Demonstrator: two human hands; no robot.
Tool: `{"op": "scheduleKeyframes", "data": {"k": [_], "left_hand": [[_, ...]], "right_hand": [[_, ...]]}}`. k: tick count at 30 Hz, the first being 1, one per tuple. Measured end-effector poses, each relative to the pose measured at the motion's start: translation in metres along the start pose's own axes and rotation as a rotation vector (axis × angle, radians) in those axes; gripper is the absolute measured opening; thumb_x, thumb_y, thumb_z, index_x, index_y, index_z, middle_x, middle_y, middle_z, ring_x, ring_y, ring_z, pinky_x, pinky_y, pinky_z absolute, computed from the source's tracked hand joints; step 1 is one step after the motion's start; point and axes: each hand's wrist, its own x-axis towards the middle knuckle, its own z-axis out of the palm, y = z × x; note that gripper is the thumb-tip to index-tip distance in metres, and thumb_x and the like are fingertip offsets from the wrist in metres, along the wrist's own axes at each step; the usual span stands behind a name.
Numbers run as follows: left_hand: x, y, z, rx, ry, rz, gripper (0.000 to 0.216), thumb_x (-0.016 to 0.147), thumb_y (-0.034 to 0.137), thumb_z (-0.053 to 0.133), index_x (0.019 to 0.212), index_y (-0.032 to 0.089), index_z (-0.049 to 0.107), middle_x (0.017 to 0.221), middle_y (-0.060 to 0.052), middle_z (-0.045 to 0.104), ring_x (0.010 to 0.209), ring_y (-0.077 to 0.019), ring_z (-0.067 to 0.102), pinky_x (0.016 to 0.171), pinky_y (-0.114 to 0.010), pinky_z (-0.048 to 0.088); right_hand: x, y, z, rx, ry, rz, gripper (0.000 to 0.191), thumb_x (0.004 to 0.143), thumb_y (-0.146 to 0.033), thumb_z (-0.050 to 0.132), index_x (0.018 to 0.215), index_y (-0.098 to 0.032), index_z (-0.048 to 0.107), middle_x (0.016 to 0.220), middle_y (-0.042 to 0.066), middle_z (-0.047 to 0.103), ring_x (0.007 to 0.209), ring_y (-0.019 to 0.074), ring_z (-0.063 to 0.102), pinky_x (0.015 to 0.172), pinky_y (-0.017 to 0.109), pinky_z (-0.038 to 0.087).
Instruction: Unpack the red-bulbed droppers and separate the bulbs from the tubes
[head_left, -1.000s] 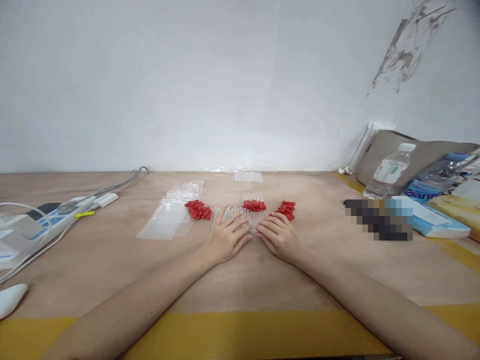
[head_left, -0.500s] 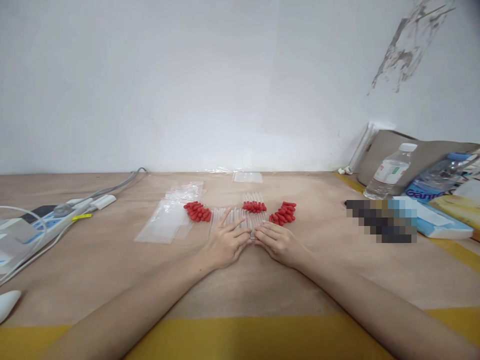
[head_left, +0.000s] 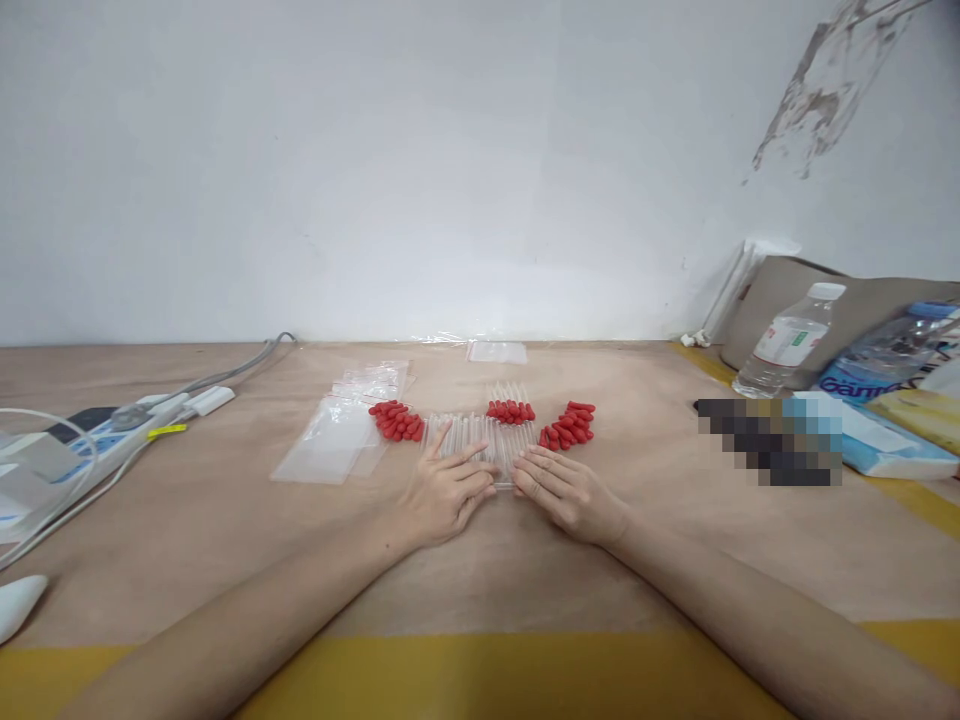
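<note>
Clear glass dropper tubes (head_left: 474,432) lie side by side in a row in front of me. My left hand (head_left: 446,495) rests over the row's near ends with its index finger raised and its fingers apart. At the right end of the row, my right hand (head_left: 568,495) lays its outstretched fingers over the tubes, held close together. A small gap separates the hands. Red rubber bulbs (head_left: 397,421) sit in a pile left of the row, and another pile of red bulbs (head_left: 568,426) lies to its right. Behind it are several tubes fitted with red bulbs (head_left: 511,411).
Clear zip bags (head_left: 321,440) lie at the left, and a small bag stack (head_left: 497,352) lies near the wall. A power strip (head_left: 105,445) with cables is farther left. A water bottle (head_left: 791,340) and a tissue pack (head_left: 874,440) stand or lie at the right.
My hands have moved slightly apart at the near edge of the tube row, uncovering more tube ends between them. The view has shifted a little; the bulb piles stay put.
</note>
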Motion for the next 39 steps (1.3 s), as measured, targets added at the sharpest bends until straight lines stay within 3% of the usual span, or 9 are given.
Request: {"op": "scheduleKeyframes", "data": {"k": [7,10,12,15,20,24,27,32,39], "left_hand": [[-0.006,-0.009,-0.003,-0.003,0.032,-0.045,0.019,0.088,0.019,0.042,0.087,0.021,0.061,0.095,0.001,0.068,0.108,-0.0188,0.054,0.106,-0.051,0.008],[-0.010,-0.019,-0.001,0.035,0.081,-0.132,0.019,0.088,0.021,0.043,0.087,0.020,0.061,0.089,-0.001,0.067,0.095,-0.0188,0.058,0.097,-0.047,0.028],[-0.011,-0.023,0.003,0.028,0.108,-0.150,0.020,0.087,0.024,0.043,0.086,0.018,0.062,0.082,-0.004,0.064,0.080,-0.0165,0.058,0.080,-0.036,0.042],[-0.011,-0.027,0.010,0.002,0.142,-0.201,0.024,0.088,0.021,0.039,0.097,0.015,0.060,0.076,-0.005,0.055,0.067,-0.0129,0.051,0.061,-0.025,0.044],[-0.002,-0.029,0.017,0.006,0.158,-0.178,0.042,0.082,0.008,0.033,0.121,0.017,0.046,0.086,-0.007,0.048,0.075,-0.0143,0.049,0.066,-0.026,0.047],[0.017,-0.028,0.022,0.010,0.192,-0.083,0.034,0.082,0.006,0.035,0.111,0.016,0.050,0.087,-0.006,0.051,0.079,-0.0146,0.051,0.071,-0.025,0.046],[0.032,-0.021,0.028,0.041,0.162,-0.009,0.024,0.081,0.005,0.035,0.095,0.015,0.053,0.083,-0.005,0.054,0.078,-0.0149,0.051,0.072,-0.025,0.046],[0.043,-0.006,0.037,0.121,0.006,0.086,0.020,0.082,0.006,0.034,0.073,0.015,0.050,0.075,-0.005,0.052,0.073,-0.0162,0.050,0.068,-0.027,0.045],[0.041,0.002,0.040,0.048,-0.056,0.029,0.014,0.078,0.013,0.039,0.071,0.014,0.051,0.074,-0.007,0.053,0.074,-0.0182,0.050,0.071,-0.030,0.046]], "right_hand": [[-0.015,0.017,-0.007,0.017,0.041,-0.007,0.027,0.085,-0.010,0.044,0.107,-0.013,0.058,0.105,0.009,0.064,0.107,0.0200,0.054,0.093,0.040,0.047],[-0.027,0.031,-0.009,0.000,0.112,0.224,0.028,0.083,-0.015,0.050,0.109,-0.019,0.058,0.102,0.007,0.064,0.100,0.0185,0.057,0.087,0.036,0.049],[-0.030,0.037,-0.008,-0.010,0.161,0.418,0.026,0.081,-0.020,0.054,0.106,-0.023,0.061,0.094,0.006,0.065,0.087,0.0170,0.059,0.076,0.032,0.051],[-0.029,0.044,-0.004,0.052,0.170,0.647,0.024,0.084,-0.028,0.049,0.103,-0.021,0.062,0.081,0.006,0.060,0.072,0.0146,0.057,0.063,0.028,0.049],[-0.028,0.076,-0.003,0.248,0.103,1.010,0.032,0.077,-0.039,0.054,0.100,-0.016,0.056,0.075,0.003,0.058,0.062,0.0139,0.054,0.059,0.028,0.046],[-0.025,0.117,-0.008,0.363,0.030,1.261,0.022,0.069,-0.035,0.059,0.080,-0.015,0.059,0.074,0.004,0.061,0.058,0.0118,0.053,0.055,0.025,0.043],[-0.018,0.135,-0.009,0.528,-0.045,1.433,0.017,0.065,-0.027,0.058,0.076,-0.014,0.060,0.067,0.003,0.061,0.052,0.0106,0.053,0.051,0.024,0.043],[-0.012,0.134,-0.002,0.492,-0.058,1.418,0.017,0.060,-0.028,0.063,0.071,-0.015,0.061,0.063,0.002,0.061,0.055,0.0116,0.055,0.051,0.023,0.042],[-0.012,0.125,0.000,0.386,-0.312,1.229,0.012,0.061,-0.029,0.063,0.065,-0.017,0.063,0.065,0.001,0.065,0.061,0.0126,0.058,0.054,0.022,0.042]]}}
